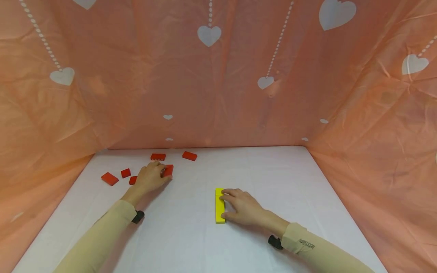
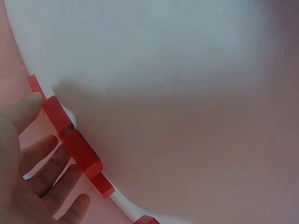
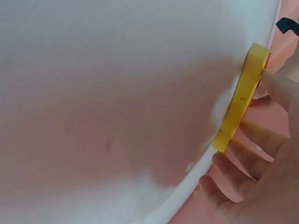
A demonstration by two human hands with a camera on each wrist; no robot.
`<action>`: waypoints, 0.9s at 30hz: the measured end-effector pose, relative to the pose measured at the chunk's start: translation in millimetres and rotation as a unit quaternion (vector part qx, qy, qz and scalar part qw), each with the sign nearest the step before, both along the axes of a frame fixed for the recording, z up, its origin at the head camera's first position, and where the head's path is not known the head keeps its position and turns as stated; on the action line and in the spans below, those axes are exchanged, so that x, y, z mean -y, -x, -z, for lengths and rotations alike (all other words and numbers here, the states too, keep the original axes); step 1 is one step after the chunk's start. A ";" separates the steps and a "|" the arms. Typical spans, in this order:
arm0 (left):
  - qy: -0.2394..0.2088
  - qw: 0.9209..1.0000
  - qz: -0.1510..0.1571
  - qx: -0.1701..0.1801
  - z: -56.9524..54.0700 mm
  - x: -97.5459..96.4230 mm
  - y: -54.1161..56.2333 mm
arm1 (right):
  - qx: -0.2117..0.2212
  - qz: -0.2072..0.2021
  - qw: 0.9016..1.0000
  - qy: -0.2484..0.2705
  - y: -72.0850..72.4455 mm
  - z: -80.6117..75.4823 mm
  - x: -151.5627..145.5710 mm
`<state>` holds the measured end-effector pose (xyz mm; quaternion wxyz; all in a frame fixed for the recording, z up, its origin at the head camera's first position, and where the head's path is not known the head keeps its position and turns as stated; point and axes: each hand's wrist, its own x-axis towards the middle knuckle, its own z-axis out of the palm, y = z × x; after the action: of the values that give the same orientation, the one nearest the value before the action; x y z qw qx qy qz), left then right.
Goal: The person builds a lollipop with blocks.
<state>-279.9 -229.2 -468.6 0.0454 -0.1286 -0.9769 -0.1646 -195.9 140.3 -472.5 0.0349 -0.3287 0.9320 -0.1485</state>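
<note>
In the head view my left hand (image 1: 150,178) is at a red block (image 1: 168,170), with the thumb at its near side and a finger at its left; the left wrist view shows the block (image 2: 57,114) between thumb and index finger. My right hand (image 1: 245,208) lies against the right side of two yellow blocks set end to end, a long one (image 1: 220,209) and a short one (image 1: 219,191). Its thumb and extended fingers touch their edge in the right wrist view, where the long yellow block (image 3: 242,95) hides part of what is behind.
Near the left hand lie several more red blocks: one at the back (image 1: 158,156), one to its right (image 1: 189,156), a larger one at the left (image 1: 109,178) and small ones (image 1: 125,173). A pink curtain (image 1: 211,94) surrounds the white table (image 1: 273,170).
</note>
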 end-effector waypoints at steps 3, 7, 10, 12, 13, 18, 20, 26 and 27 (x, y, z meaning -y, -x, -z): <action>0.014 1.000 -0.003 0.004 -1.4 -1.4 0.3 | 0.003 -0.001 1.000 0.003 -1.1 -1.0 -0.2; 0.018 1.000 -0.010 0.011 -1.3 -3.3 0.4 | 0.002 -0.002 1.000 0.003 -2.4 -1.9 -0.6; 0.019 1.000 -0.011 0.011 0.5 -4.3 1.5 | 0.003 0.000 1.000 0.001 -2.4 -1.5 -0.9; 0.019 1.000 -0.013 0.011 1.6 -4.7 2.4 | 0.005 0.002 1.000 0.000 -2.1 -1.3 -0.9; 0.019 1.000 -0.013 0.010 2.0 -5.0 2.7 | 0.005 0.001 1.000 -0.001 -1.9 -1.1 -0.8; 0.014 1.000 -0.019 0.016 3.2 -6.1 3.7 | 0.004 -0.001 1.000 -0.005 -0.8 -0.1 -0.5; 0.011 1.000 -0.019 0.019 3.3 -6.5 4.0 | 0.003 -0.001 1.000 -0.006 -0.7 0.1 -0.5; -0.002 1.000 -0.018 0.013 2.6 -7.4 2.3 | 0.006 0.001 1.000 -0.006 -1.4 -0.3 -0.4; -0.006 1.000 -0.017 0.011 2.7 -7.5 1.8 | 0.007 0.002 1.000 -0.006 -1.6 -0.6 -0.3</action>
<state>-281.7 -221.7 -471.3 0.0385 -0.1094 -0.9785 -0.1707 -194.2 140.6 -471.9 0.0435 -0.3257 0.9332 -0.1456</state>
